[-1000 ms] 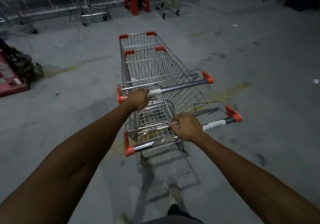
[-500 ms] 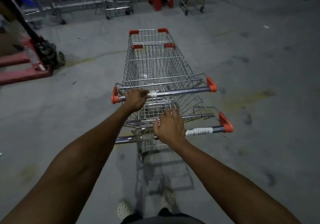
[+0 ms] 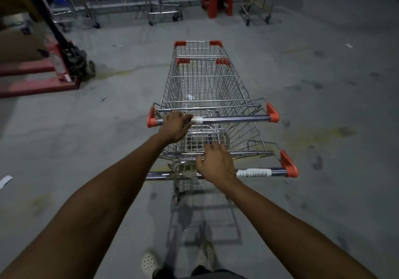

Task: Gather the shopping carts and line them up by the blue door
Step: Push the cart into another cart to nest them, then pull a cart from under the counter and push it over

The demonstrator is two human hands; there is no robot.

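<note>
two carts nested on the floor [image 3: 323, 106], front cart [image 3: 200, 80] ahead of rear cart [image 3: 244, 136]. left hand [image 3: 174, 126] curled round the front bar [image 3: 233, 119] – likely to steer the pair; right hand [image 3: 216, 164] lay splayed, palm on the rear bar [image 3: 254, 173], pushing. blue door not in view.

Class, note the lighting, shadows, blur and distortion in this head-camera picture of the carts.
Head view: dim, bluish light; the carts throw a wire-grid shadow back toward the shoes; the front handle shows a faint glint; the racks at the top look soft and smeared; the wide lens makes the forearms loom large.
</note>
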